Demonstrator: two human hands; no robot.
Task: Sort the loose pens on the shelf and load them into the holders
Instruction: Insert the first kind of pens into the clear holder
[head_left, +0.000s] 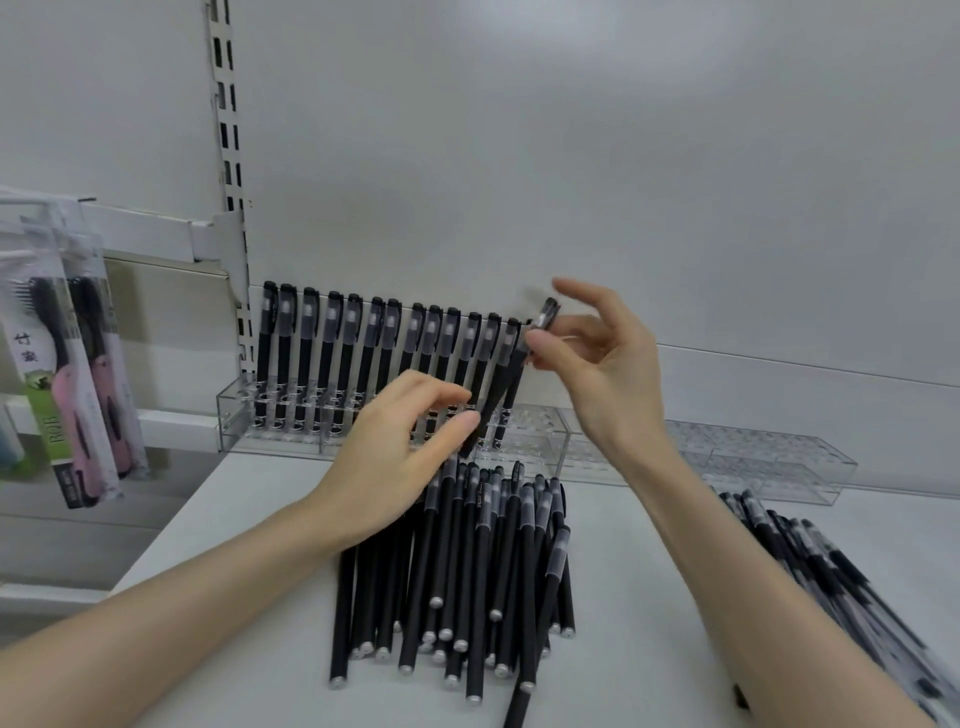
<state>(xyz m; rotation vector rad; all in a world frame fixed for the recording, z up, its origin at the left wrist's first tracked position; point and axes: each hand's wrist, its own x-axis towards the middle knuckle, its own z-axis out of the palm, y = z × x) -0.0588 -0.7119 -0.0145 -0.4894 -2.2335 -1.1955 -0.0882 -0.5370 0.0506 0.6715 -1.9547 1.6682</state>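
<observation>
Head view: right hand is pinching a black pen by its cap, left hand pinching its lower end, over the clear holder. One row is standing loaded behind the hands; a near pile below them and a side pile to their right are waiting, so most is likely left.

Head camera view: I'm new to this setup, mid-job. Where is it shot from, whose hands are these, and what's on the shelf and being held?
No machine here: a person works bare-handed, and the one camera sits on their head, looking forward and down. The right hand pinches the cap end of a black pen; the left hand pinches its lower end, by the clear holder where a row of pens stands upright. A loose pile lies on the white shelf, with a second pile at the right.
</observation>
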